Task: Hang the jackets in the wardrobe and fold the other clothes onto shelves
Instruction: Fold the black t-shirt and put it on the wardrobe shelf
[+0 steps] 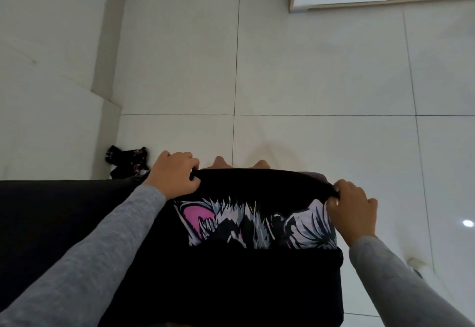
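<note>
A dark garment lies on the floor just beyond the left hand. Its fingers clench the folded top edge of a black printed shirt. The shirt stretches between both hands, and the right hand grips the same edge's far end.

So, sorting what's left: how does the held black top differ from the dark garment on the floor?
The black top is held stretched by the left hand and right hand; the dark garment lies crumpled. The black top bears a large pink-and-white print; the dark garment shows pinkish flecks. Both are mostly black.
</note>
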`<state>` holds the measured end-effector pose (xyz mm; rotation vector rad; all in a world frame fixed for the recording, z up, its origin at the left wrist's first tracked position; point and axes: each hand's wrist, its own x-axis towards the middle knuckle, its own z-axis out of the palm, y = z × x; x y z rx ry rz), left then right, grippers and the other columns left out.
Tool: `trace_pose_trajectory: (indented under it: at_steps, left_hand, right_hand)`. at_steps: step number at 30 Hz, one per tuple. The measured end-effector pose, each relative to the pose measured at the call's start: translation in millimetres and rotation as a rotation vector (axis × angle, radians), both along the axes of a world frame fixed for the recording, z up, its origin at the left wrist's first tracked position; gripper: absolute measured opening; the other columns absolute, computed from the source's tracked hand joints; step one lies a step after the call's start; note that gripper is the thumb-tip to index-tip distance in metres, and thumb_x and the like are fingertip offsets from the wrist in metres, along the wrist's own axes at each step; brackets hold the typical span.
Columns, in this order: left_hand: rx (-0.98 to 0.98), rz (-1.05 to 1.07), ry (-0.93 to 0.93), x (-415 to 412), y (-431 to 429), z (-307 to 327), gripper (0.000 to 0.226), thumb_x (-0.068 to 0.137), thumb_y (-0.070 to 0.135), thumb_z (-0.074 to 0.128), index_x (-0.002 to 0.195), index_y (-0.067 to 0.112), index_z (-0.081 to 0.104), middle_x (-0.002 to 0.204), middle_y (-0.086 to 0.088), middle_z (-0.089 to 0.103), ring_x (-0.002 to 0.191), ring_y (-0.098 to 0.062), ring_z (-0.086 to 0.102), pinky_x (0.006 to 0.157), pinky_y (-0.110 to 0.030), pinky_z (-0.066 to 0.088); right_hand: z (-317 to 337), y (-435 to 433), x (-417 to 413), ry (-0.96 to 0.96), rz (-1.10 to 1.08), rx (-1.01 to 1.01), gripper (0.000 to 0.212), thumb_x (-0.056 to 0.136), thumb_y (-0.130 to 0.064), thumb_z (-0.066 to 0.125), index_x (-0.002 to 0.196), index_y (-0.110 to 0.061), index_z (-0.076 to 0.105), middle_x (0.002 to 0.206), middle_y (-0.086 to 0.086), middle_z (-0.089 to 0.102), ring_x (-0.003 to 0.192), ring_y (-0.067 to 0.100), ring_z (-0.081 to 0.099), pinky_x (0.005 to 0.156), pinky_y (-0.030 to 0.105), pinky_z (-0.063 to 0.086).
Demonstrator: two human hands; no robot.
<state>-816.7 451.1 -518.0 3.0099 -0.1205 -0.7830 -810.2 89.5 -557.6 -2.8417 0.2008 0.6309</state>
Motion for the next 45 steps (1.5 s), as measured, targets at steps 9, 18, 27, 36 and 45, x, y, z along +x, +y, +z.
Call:
trace_pose_trajectory:
  at_steps: [9,18,27,36,45]
  left_hand:
    - [-0.004,0.241,-0.376,-53,-14,0,0.028,0.091,0.027,0.033,0.077,0.011,0.051,0.066,-0.002,0.050,0.047,-0.026,0.051,0.041,-0.025,0.030]
    - [-0.032,0.259,-0.207,-103,-11,33,0.086,0.062,0.088,0.043,0.117,0.022,0.049,0.111,0.010,0.060,0.082,-0.016,0.066,0.061,-0.025,0.046]
    - [-0.014,0.420,-0.032,-157,-24,41,0.039,0.083,0.058,0.053,0.092,0.020,0.050,0.084,0.005,0.060,0.076,-0.019,0.062,0.058,-0.028,0.042]
    - [0.007,0.601,-0.222,-204,-40,33,0.030,0.090,0.043,0.052,0.084,0.015,0.059,0.074,0.001,0.059,0.063,-0.021,0.058,0.052,-0.027,0.036]
    - [-0.155,0.617,-0.239,-245,-39,30,0.032,0.082,0.035,0.070,0.090,0.009,0.053,0.077,0.001,0.053,0.062,-0.017,0.049,0.059,-0.030,0.040]
  right_hand:
    - [1,-1,-19,-0.135,-0.471,0.383,0.013,0.096,-0.012,0.032,0.095,-0.005,0.043,0.091,0.020,0.056,0.078,0.034,0.050,0.068,0.038,0.034]
    - [18,-20,-46,-0.243,-0.519,0.477,0.022,0.098,-0.025,0.042,0.089,-0.005,0.043,0.092,0.016,0.048,0.080,0.027,0.042,0.071,0.033,0.028]
    - [31,-28,-84,-0.251,-0.515,0.526,0.013,0.097,-0.019,0.045,0.097,-0.007,0.046,0.109,0.017,0.046,0.091,0.024,0.040,0.080,0.029,0.028]
    - [34,-30,-122,-0.234,-0.567,0.524,0.013,0.098,-0.019,0.042,0.101,-0.007,0.045,0.119,0.016,0.044,0.089,0.020,0.042,0.078,0.029,0.031]
    - [20,-39,-160,-0.034,-0.584,0.480,0.028,0.096,-0.020,0.047,0.117,-0.001,0.044,0.126,0.019,0.046,0.113,0.036,0.046,0.090,0.040,0.037]
